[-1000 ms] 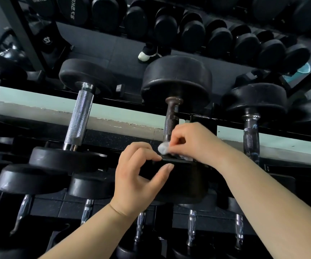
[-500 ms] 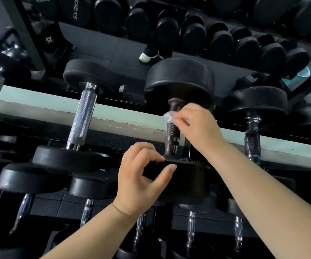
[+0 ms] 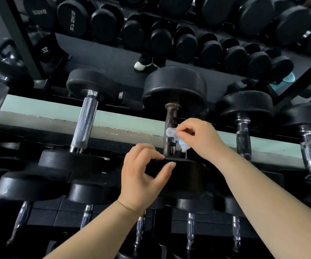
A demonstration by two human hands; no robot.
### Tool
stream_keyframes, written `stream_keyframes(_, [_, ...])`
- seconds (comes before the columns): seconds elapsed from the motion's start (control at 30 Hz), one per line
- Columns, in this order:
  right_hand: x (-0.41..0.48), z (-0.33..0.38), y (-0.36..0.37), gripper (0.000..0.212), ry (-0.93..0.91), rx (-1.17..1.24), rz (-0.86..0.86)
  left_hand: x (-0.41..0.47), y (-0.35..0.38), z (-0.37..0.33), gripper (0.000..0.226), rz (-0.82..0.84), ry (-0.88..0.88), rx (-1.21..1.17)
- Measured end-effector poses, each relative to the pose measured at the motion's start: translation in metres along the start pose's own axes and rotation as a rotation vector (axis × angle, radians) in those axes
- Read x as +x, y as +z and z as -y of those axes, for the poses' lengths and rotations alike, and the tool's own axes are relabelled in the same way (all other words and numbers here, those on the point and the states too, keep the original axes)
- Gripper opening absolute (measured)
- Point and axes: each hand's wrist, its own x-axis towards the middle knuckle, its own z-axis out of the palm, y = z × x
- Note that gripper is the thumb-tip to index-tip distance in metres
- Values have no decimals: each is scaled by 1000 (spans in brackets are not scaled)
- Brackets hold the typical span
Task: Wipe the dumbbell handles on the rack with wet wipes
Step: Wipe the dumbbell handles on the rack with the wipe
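the dark dumbbell handle [image 3: 170,126], in the middle of the rack [image 3: 224,127], is being touched by a wet wipe [image 3: 183,145]. the wipe is being pinched by the right hand [image 3: 201,139]. the dumbbell's near black end [image 3: 188,176] is being gripped by the left hand [image 3: 143,176]. shiny dumbbells [image 3: 84,120] are being held alongside.

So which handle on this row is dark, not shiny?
The brown handle where the right hand holds the wet wipe. The knurled handle to its left and the glossy handle to its right are bright metal.
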Motion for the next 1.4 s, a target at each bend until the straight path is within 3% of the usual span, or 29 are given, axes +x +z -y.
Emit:
stream_keyframes(0.1, [-10, 10, -12, 20, 82, 242, -111, 4, -5, -5, 24, 86, -62, -44])
stream_keyframes(0.2, [-23, 18, -19, 28, 99, 458, -61, 15, -13, -20, 7, 99, -234, -263])
stream_keyframes(0.27, [-27, 23, -16, 24, 98, 545, -8, 33, -19, -28, 9, 77, -263, -291])
stream_keyframes(0.37, [-28, 33, -9, 22, 83, 636, 2, 64, -23, -32, 20, 313, -275, -215])
stream_keyframes(0.47, [-29, 38, -2, 25, 66, 540, -28, 71, -23, -28, 16, 406, -355, -166])
stream_keyframes(0.6, [-34, 29, 12, 15, 134, 292, -165, 62, -28, -10, 23, 301, -487, -98])
stream_keyframes(0.7, [-40, 19, 25, 14, 247, 288, -291, 66, -36, 10, 22, 164, -600, -19])
stream_keyframes(0.83, [-42, 15, 29, 16, 280, 259, -371, 71, -33, 23, 24, 190, -612, 57])
stream_keyframes(1.0, [-42, 14, 31, 18, 295, 298, -397, 79, -5, 23, 21, 290, -635, -27])
stream_keyframes(1.17, [-42, 17, 29, 17, 303, 341, -396, 110, 25, 26, 21, 251, -685, -231])
stream_keyframes(1.4, [-43, 20, 28, 18, 303, 373, -401, 102, 14, 23, 20, 601, -550, -183])
